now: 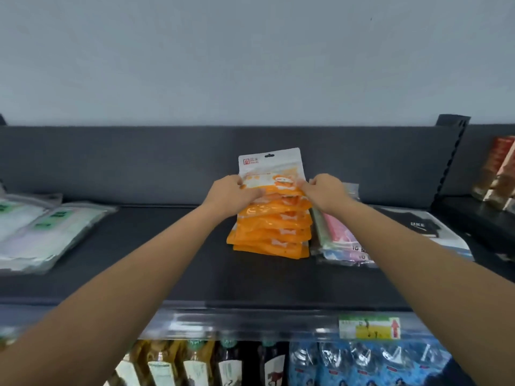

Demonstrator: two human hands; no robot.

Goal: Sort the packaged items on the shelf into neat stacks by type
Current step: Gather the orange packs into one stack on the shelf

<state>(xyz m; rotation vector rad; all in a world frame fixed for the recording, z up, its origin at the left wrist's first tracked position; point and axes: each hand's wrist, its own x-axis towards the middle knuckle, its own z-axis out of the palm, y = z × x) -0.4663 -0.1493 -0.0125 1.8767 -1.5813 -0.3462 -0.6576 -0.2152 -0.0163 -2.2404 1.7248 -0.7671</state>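
Note:
A stack of several orange packets (271, 232) lies in the middle of the dark shelf (167, 260). The top orange-and-white packet (271, 169) is tilted up, its hang-hole end toward the back wall. My left hand (232, 192) grips its left edge and my right hand (324, 190) grips its right edge. Right beside the orange stack lies a pile of clear packets with pink, green and blue contents (338, 240), partly hidden under my right forearm.
Clear packets with green labels (41, 232) lie at the shelf's left end. A black-and-white packet (426, 228) lies at the right. Red-brown boxes (498, 171) stand on the neighbouring shelf. Bottles (195, 363) and blue packs (362, 363) fill the lower shelf behind a price tag (369, 327).

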